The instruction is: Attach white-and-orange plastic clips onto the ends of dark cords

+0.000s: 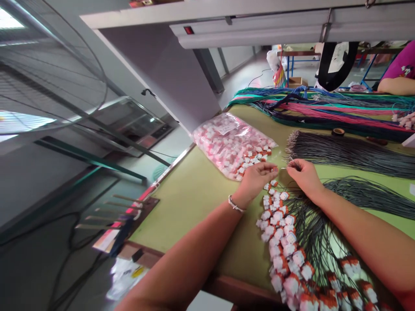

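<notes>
Between the fingertips of my left hand (258,176) is a small white and orange connector (274,169). My right hand (300,170) pinches a thin black wire close to its metal-tipped end (283,168), which points at the connector across a small gap. Below my hands lies a long pile of white and orange connectors (279,233) fixed on black wires (311,229). A clear bag (223,134) full of similar pieces rests beyond my left hand, with loose connectors (253,160) at its mouth. Past my right hand is a bundle of black wires (350,151) with bare metal ends.
Colored wire bundles (324,110) stretch across the back of the green table (194,194). A tape roll (337,131) sits by the black wires. A rack with metal prongs (119,211) is at the left edge. Another person's arm (397,85) shows at the far right.
</notes>
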A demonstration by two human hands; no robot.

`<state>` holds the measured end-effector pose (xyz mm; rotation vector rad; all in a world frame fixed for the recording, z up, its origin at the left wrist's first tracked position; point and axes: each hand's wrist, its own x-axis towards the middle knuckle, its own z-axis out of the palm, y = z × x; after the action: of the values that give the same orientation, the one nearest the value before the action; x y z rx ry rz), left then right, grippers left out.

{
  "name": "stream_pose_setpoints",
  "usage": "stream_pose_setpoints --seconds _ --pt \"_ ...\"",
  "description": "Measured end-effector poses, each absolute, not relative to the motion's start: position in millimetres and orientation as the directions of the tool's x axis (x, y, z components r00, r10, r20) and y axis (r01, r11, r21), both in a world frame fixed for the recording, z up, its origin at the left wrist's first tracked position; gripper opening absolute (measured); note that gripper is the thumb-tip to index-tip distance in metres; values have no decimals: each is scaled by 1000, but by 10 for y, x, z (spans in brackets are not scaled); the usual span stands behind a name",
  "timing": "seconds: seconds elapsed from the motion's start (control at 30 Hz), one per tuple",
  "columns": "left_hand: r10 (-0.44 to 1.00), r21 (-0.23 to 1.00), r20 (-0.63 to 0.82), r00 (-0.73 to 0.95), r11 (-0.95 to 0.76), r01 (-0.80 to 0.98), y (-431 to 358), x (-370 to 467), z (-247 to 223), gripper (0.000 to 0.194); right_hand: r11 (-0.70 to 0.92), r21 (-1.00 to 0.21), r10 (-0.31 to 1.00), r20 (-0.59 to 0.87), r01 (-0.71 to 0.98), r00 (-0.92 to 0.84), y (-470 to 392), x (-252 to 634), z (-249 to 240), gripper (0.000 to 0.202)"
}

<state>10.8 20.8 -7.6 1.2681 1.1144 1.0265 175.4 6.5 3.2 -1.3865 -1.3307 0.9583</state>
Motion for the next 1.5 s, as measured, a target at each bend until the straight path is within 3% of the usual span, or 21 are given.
stream_pose_setpoints --seconds 0.23,0.5,0.7,0.8,0.9,1.07,1.27,1.5 --pt "974 1000 -2 227 -2 18 214 143 -128 24 69 -953 993 95 296 73 79 1723 3 16" --pt "959 963 160 235 -204 177 193 108 -163 19 46 -929 993 81 367 82 69 1697 -21 13" --pt "814 745 484 321 -576 338 235 62 -133 9 44 -932 997 62 360 40 76 1706 -16 13" --pt "735 656 529 425 -671 346 246 52 -141 8 35 -939 999 42 341 13 99 1726 -18 14" --pt "728 657 525 441 -676 333 231 66 -165 8 16 -946 1000 11 323 -19 115 1751 -18 15" --pt "803 738 520 292 -594 321 245 73 -188 8 22 -933 999 3 360 -54 102 1762 -18 17" --pt "667 624 617 417 -738 258 318 8 -180 7 24 -930 998 2 367 -62 102 1772 -31 15" --pt "694 664 585 420 -707 243 306 21 -185 9 13 -929 998 -13 370 -68 102 1779 -49 15"
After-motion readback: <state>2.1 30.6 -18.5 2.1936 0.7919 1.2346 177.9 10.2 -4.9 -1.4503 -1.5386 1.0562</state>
